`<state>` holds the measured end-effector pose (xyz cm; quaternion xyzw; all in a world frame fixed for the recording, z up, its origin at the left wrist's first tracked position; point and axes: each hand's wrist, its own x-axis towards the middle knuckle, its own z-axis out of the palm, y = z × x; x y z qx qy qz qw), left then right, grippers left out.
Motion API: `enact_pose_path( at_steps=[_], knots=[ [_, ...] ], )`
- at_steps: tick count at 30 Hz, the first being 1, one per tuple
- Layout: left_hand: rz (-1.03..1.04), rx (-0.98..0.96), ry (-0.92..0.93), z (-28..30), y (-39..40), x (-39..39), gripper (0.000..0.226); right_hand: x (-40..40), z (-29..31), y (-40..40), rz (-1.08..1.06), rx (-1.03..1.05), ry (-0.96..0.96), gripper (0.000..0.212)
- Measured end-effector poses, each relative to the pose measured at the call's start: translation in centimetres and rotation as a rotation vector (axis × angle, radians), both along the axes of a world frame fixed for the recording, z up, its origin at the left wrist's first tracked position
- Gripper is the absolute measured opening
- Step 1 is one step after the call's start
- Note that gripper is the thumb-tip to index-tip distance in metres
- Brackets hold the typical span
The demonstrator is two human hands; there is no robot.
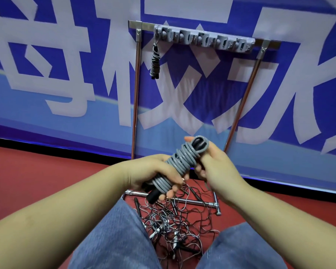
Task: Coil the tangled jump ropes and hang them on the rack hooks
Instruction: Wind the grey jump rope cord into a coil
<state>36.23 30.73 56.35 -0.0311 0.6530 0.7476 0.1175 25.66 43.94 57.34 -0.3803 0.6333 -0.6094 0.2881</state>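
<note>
Coiled grey jump rope (179, 164): gripped low by left hand (153, 171), top loop pinched by right hand (211, 162). Long axis tilts up-right toward rack hooks (204, 38), well above; right hand seemingly nearer. One bundle (155, 61) hangs already.

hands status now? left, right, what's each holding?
Left hand: closed around the lower end of the coiled gray jump rope.
Right hand: closed on the same rope's upper end.
</note>
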Motion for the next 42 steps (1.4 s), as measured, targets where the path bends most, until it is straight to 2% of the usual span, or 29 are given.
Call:
enact_pose_path(
  at_steps=[2, 3, 5, 7, 11, 14, 18, 21, 23, 25, 27, 28, 30, 34, 39, 42],
  knots=[
    [-0.037, 0.181, 0.064, -0.5, 0.0, -0.3, 0.040, 0.4, 0.1, 0.1, 0.014, -0.091, 0.064, 0.030],
    [-0.076, 0.266, 0.101, -0.6, 0.0, -0.3, 0.037, 0.4, 0.3, 0.2, 0.040, -0.118, 0.066, 0.030],
    [-0.170, 0.393, 0.153, -0.7, 0.1, -0.4, 0.026, 0.3, 0.6, 0.3, 0.084, -0.142, 0.097, 0.048],
    [-0.200, 0.428, 0.159, -0.5, 0.1, -0.3, 0.023, 0.6, 1.0, 0.3, 0.084, -0.121, 0.165, 0.061],
    [0.050, 0.227, 0.055, 0.4, 0.5, 0.0, 0.035, 0.4, 1.7, 0.2, 0.032, -0.001, 0.175, 0.034],
    [0.251, -0.014, 0.022, 1.0, 0.9, 0.1, 0.025, -0.2, 2.1, 0.4, 0.019, 0.057, 0.246, 0.022],
    [0.566, -0.413, 0.081, 0.4, 1.4, -0.6, 0.023, 0.0, 1.4, 0.0, -0.083, 0.070, 0.323, 0.021],
    [0.630, -0.531, 0.091, -0.6, 1.7, -0.9, 0.020, 0.0, 0.0, -0.4, -0.208, 0.059, 0.338, 0.024],
    [0.536, -0.441, 0.037, -0.5, 1.4, -0.6, 0.020, 0.1, -0.3, -0.1, -0.207, 0.065, 0.348, 0.025],
    [0.348, -0.235, -0.040, 0.0, 0.9, 0.1, 0.023, 0.1, 0.1, 0.3, -0.147, 0.054, 0.346, 0.031],
    [0.202, -0.029, -0.034, 0.4, 0.7, 0.5, 0.028, 0.1, 0.5, 0.6, -0.079, 0.044, 0.345, 0.033],
    [0.178, 0.002, -0.003, 0.4, 0.8, 0.5, 0.030, 0.2, 0.6, 0.6, -0.041, 0.026, 0.347, 0.030],
    [0.248, -0.029, 0.049, 0.2, 1.4, 0.0, 0.027, 0.5, 0.9, 0.3, 0.000, -0.019, 0.320, 0.020],
    [0.456, -0.189, 0.084, -0.1, 2.0, -1.1, 0.017, 0.3, 0.6, -0.3, -0.102, 0.006, 0.336, 0.017],
    [0.465, -0.130, 0.165, -0.4, 1.9, -0.5, 0.056, 0.1, 0.2, -0.1, -0.188, 0.014, 0.393, 0.019],
    [0.450, -0.026, 0.210, 0.3, 2.0, -0.3, 0.061, 0.1, 0.2, -0.2, -0.155, -0.024, 0.350, 0.025]
  ],
)
